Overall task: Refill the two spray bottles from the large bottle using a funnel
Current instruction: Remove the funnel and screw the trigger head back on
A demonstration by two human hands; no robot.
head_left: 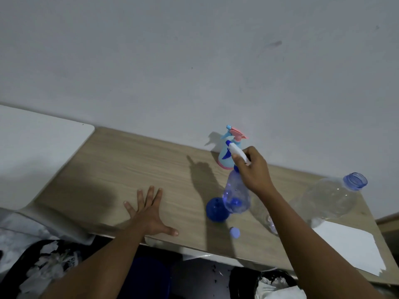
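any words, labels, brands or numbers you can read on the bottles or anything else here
No readable text anywhere in this view.
Large bottle: clear, no label visible.
Clear spray bottle in the right hand: no print visible.
Pastel spray bottle: only a dark blue shape, no letters to read.
White paper: blank.

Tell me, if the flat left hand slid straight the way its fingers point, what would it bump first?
Probably nothing on the table: the left hand points over bare wood to the wall, though depth is hard to judge.
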